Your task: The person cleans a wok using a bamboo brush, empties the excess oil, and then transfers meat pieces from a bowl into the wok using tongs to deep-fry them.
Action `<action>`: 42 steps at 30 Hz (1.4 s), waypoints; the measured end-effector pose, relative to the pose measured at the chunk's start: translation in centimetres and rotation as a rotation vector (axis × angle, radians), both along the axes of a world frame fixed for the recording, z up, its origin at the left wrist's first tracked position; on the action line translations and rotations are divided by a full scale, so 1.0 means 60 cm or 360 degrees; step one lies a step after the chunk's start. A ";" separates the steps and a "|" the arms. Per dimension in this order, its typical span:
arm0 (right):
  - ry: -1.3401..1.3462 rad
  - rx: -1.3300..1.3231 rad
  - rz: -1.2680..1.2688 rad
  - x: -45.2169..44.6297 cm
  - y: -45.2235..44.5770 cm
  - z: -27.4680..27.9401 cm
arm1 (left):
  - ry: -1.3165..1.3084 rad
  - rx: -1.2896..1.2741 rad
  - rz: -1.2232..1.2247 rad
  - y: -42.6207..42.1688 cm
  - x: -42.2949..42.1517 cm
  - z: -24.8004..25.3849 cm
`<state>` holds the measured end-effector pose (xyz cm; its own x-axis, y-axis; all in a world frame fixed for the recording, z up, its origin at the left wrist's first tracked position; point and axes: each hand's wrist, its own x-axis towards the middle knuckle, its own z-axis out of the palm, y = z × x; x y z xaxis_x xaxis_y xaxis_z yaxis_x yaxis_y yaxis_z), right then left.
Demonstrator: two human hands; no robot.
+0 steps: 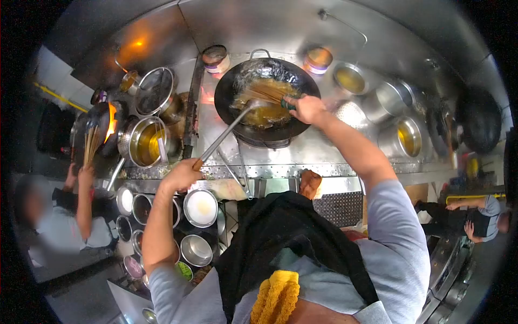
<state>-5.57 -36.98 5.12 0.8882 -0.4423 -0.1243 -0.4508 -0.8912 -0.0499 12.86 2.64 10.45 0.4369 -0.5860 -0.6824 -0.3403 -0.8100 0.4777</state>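
Here, your right hand (308, 109), above wok's (308, 86) right rim, grips bamboo brush (264, 92), bristles pointing left; your left hand (181, 175), by counter's (324, 154) front edge, clasps ladle (226, 134) slanting forward-right into wok.

There's 1 ctr. wok (225, 97) w/ 1 ladle (225, 134), 1 brush (265, 90), plus 2 co-wkrs (73, 227) (488, 218).

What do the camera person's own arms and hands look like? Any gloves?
The left sleeve and right sleeve are short and pale bluish grey. Below, the left arm and right arm are bare. No gloves show on the left hand or right hand.
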 end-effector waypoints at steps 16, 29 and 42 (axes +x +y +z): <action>-0.0399 0.1303 -0.0811 -0.058 -0.037 0.011 | -0.1523 -0.0299 -0.0375 0.061 0.037 -0.155; -0.0506 0.1221 -0.0959 -0.126 -0.020 0.023 | -0.0204 -0.0632 0.0302 0.111 -0.001 -0.297; -0.1199 0.1196 -0.0903 -0.194 0.068 -0.015 | 0.0547 -0.0864 0.0692 0.030 -0.164 -0.229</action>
<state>-17.19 -32.88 4.24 0.5509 -0.8329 -0.0526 -0.4036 -0.2107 -0.8903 3.03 4.42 -3.29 0.5199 -0.7013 -0.4877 0.1938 -0.4592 0.8669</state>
